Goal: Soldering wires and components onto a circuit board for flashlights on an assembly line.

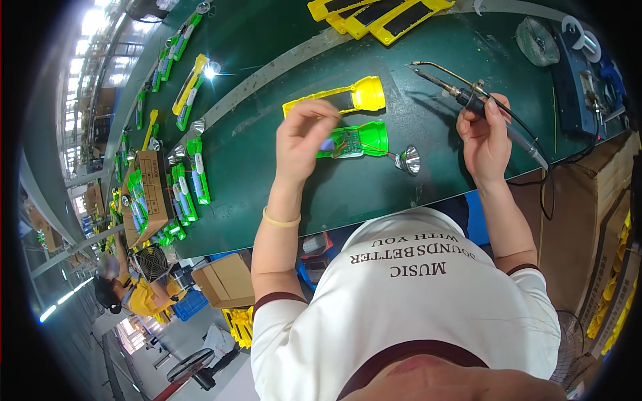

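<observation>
My right hand (487,137) is closed around the dark handle of a soldering iron (461,95), which has a thin curved feed tube clamped alongside it. The iron's tip points up and left, above the bench and apart from the housings. My left hand (304,137) hovers over the left part of a green flashlight housing (374,137), its curled fingers blurred; whether they hold anything is unclear. Inside that housing are a circuit board and thin wires, with a blue cell partly hidden by my hand. Red wires run to a silver reflector lamp (408,160). Behind lies a yellow housing half (366,95).
Several yellow panels (401,20) lie at the far edge. A solder spool (580,37) and a blue soldering station (575,93) stand right. Left, green flashlight assemblies (198,170) surround a cardboard box (152,194); one lamp (211,69) glows. Another person (144,294) works farther left.
</observation>
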`<state>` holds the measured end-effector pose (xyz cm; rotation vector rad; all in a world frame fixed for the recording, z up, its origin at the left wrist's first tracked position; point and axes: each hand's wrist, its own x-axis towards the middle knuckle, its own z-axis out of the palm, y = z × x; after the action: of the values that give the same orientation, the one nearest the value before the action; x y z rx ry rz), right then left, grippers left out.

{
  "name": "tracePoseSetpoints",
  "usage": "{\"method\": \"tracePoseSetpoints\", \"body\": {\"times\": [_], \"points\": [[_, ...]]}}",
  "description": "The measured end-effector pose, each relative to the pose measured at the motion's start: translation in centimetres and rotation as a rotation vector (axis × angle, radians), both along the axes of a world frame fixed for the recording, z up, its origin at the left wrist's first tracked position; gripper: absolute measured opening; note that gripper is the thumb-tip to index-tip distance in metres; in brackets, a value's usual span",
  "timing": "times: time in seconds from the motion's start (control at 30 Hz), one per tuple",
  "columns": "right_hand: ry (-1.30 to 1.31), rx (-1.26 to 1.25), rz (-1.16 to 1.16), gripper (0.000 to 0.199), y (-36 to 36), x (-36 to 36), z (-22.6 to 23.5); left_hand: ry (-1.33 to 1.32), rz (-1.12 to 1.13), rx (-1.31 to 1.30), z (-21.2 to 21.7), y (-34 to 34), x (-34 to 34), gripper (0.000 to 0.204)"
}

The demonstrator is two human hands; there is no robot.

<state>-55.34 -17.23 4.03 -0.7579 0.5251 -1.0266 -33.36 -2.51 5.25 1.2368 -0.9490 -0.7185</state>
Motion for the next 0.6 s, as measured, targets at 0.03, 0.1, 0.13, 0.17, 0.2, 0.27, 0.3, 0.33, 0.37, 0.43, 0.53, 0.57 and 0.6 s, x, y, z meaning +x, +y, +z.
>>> {"method": "tracePoseSetpoints", "body": {"times": [0.03, 0.1, 0.13, 0.17, 0.2, 0.27, 0.3, 0.33, 0.37, 0.43, 0.53, 0.57, 0.6], "points": [[-0.001, -0.002, 0.0, 0.015, 0.0, 0.1, 0.0, -0.02, 0.072, 0.068, 0.2, -0.1, -0.3, 0.015], [0.0, -0.05, 0.021, 0.015, 0.1, 0.4, -0.1, -0.183, 0.157, 0.298, 0.6, -0.5, -1.3, 0.016], [-0.002, -0.053, 0.023, 0.015, 0.2, 0.6, -0.2, -0.512, 0.159, 0.495, 1.6, -0.9, -2.4, 0.022], [-0.003, -0.051, 0.033, 0.016, 0.3, 0.7, -0.2, -0.758, 0.135, 0.478, 0.3, -1.0, -2.5, 0.02], [-0.003, -0.05, 0.042, 0.016, 0.4, 0.9, -0.2, -0.758, 0.138, 0.476, -0.3, -1.0, -2.2, 0.02], [-0.007, -0.058, 0.049, 0.016, 0.3, 0.7, -0.3, -0.983, 0.137, 0.217, -1.0, -1.1, -1.8, 0.013], [0.006, -0.063, 0.055, 0.016, 0.2, 0.5, -0.2, -0.91, 0.144, 0.208, -0.9, -0.7, -1.6, 0.005], [0.022, -0.066, 0.057, 0.017, 0.3, 0.2, -0.2, -0.927, 0.173, 0.191, -0.9, -0.5, -1.1, 0.006], [0.063, -0.082, 0.087, 0.019, 0.2, -0.1, -0.2, -0.943, 0.202, 0.174, -0.7, -0.3, -0.6, 0.006], [0.082, -0.107, 0.163, 0.019, -0.1, 0.2, -0.2, -1.051, 0.236, 0.148, -0.6, -1.1, 0.3, 0.007], [0.13, -0.14, 0.273, 0.021, -0.1, 0.8, 0.4, -0.939, 0.155, 0.3, -0.2, -1.0, 0.1, 0.01], [0.178, -0.191, 0.319, 0.021, -0.3, 1.0, 0.3, -0.874, 0.108, 0.376, 0.3, -1.0, 0.0, 0.01], [0.227, -0.242, 0.365, 0.022, -0.5, 1.3, 0.3, -0.807, 0.062, 0.45, 0.6, -1.0, -0.1, 0.01]]}}
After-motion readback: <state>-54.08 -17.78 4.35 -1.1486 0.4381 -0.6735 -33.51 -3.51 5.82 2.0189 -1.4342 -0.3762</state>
